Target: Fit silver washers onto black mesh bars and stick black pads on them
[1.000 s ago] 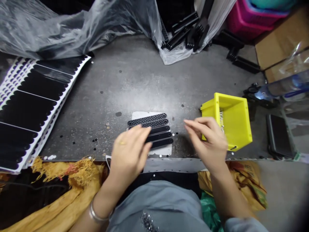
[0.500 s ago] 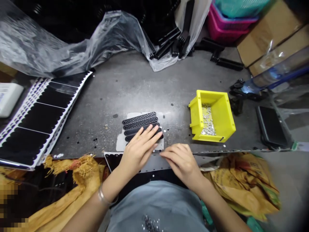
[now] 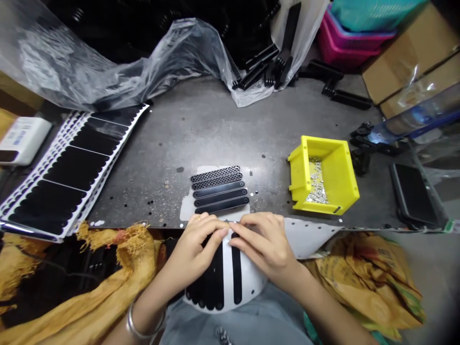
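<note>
A white-backed sheet of black sticker strips rests over my lap, below the table edge. My left hand is closed on its upper edge, thumb in front. My right hand pinches the top end of a single black sticker strip that stands apart from the others. Both hands' fingertips almost meet there. Just beyond them, several black plastic bars lie side by side on a pale patch of the table. The two farthest bars show a lattice face; the nearer ones look smooth.
To the right stands a yellow bin with small silver pieces, then a dark phone. Stacked sticker sheets lie at the left. Clear plastic and black parts occupy the back. Sacks hang below the edge.
My left hand has left the black bars and come back to the sheet's upper edge. The sheet is now lifted into view, and my right hand has taken hold at the strip's end.
</note>
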A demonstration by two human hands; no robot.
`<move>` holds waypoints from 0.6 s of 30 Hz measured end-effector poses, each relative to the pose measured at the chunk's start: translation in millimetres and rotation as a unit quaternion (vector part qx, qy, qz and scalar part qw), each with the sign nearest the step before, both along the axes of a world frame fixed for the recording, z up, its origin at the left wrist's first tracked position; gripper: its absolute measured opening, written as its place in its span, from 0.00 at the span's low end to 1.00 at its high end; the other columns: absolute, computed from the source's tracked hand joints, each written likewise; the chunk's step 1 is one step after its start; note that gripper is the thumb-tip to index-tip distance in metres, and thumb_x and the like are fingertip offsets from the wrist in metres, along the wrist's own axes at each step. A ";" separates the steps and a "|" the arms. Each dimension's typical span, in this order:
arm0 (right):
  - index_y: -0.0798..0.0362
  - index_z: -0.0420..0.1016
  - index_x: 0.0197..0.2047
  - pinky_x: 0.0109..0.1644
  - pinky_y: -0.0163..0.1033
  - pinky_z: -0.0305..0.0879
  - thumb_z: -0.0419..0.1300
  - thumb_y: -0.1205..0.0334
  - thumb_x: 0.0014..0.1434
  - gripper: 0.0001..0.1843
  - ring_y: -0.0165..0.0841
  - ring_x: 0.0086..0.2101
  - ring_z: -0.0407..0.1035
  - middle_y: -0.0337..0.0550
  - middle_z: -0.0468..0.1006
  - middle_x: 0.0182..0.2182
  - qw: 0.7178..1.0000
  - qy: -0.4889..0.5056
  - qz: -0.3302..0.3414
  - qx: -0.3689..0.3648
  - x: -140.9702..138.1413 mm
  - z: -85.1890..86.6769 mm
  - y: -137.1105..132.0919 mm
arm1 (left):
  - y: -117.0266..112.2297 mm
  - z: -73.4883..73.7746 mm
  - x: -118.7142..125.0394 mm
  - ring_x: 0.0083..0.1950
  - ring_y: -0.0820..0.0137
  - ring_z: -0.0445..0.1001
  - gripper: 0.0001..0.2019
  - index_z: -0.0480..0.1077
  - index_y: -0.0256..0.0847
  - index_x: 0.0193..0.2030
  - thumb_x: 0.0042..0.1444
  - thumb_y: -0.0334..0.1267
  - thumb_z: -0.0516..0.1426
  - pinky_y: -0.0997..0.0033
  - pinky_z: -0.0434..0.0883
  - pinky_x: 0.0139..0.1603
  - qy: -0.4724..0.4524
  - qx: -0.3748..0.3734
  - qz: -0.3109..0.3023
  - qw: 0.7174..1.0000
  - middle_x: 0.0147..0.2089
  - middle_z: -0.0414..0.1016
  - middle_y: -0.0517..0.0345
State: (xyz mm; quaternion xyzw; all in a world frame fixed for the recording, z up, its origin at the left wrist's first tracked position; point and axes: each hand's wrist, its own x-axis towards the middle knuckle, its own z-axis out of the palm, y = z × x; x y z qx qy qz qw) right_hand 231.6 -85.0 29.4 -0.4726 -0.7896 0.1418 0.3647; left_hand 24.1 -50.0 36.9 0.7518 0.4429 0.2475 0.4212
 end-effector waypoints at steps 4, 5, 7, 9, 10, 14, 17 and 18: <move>0.48 0.76 0.59 0.48 0.48 0.70 0.61 0.68 0.69 0.17 0.39 0.46 0.74 0.45 0.82 0.45 0.995 0.040 0.093 -0.004 3.7 -0.2 -3.2 | -0.6 -3.2 -3.8 0.38 0.68 0.77 0.12 0.74 0.43 0.38 0.72 0.38 0.53 0.67 0.72 0.42 -0.023 -0.026 0.084 0.996 0.35 0.80 0.59; 0.47 0.77 0.57 0.50 0.49 0.72 0.60 0.68 0.69 0.15 0.39 0.49 0.74 0.45 0.81 0.46 0.988 0.074 0.129 -0.034 9.4 2.4 -3.6 | 0.2 -4.1 -6.9 0.37 0.69 0.77 0.11 0.74 0.42 0.38 0.72 0.37 0.54 0.68 0.71 0.41 -0.011 0.007 0.104 0.994 0.35 0.80 0.59; 0.44 0.77 0.52 0.50 0.50 0.76 0.61 0.62 0.70 0.09 0.39 0.48 0.76 0.44 0.77 0.48 0.957 0.205 0.159 -0.132 21.5 10.4 0.6 | 4.8 -6.7 -15.0 0.36 0.70 0.76 0.07 0.74 0.42 0.41 0.71 0.34 0.55 0.69 0.68 0.40 0.044 0.119 0.107 0.986 0.35 0.80 0.59; 0.41 0.75 0.51 0.40 0.45 0.79 0.64 0.58 0.69 0.09 0.35 0.40 0.78 0.42 0.73 0.46 0.916 0.324 0.111 -0.209 28.9 18.7 14.4 | 13.5 -11.7 -24.0 0.34 0.70 0.73 0.05 0.76 0.42 0.46 0.70 0.33 0.58 0.68 0.65 0.38 0.105 0.234 0.070 0.964 0.35 0.80 0.60; 0.41 0.75 0.51 0.36 0.41 0.78 0.65 0.60 0.68 0.10 0.33 0.37 0.77 0.41 0.71 0.45 0.915 0.334 0.072 -0.216 29.2 21.3 25.0 | 19.0 -15.2 -28.4 0.33 0.70 0.73 0.05 0.77 0.43 0.48 0.69 0.33 0.59 0.68 0.65 0.38 0.124 0.269 0.053 0.954 0.35 0.80 0.60; 0.43 0.78 0.58 0.43 0.40 0.76 0.62 0.69 0.68 0.18 0.34 0.42 0.75 0.45 0.73 0.45 0.991 0.087 0.007 -0.102 6.3 14.6 78.2 | 42.1 -32.5 -41.1 0.34 0.71 0.74 0.08 0.77 0.42 0.49 0.67 0.40 0.63 0.71 0.68 0.40 0.076 0.243 0.106 0.961 0.35 0.79 0.60; 0.46 0.75 0.63 0.47 0.42 0.74 0.57 0.67 0.72 0.19 0.35 0.43 0.75 0.47 0.79 0.47 0.995 -0.037 0.083 -0.038 -19.5 -2.7 111.2 | 53.3 -42.7 -45.7 0.32 0.73 0.71 0.06 0.76 0.41 0.43 0.68 0.40 0.61 0.73 0.68 0.39 0.042 0.136 0.220 0.965 0.34 0.77 0.61; 0.47 0.77 0.60 0.47 0.43 0.73 0.57 0.66 0.72 0.16 0.35 0.43 0.75 0.47 0.81 0.46 0.992 -0.057 0.108 -0.029 -26.0 -8.0 118.8 | 55.3 -44.8 -46.5 0.31 0.73 0.71 0.06 0.76 0.41 0.42 0.69 0.39 0.60 0.73 0.68 0.38 0.043 0.100 0.244 0.964 0.34 0.78 0.61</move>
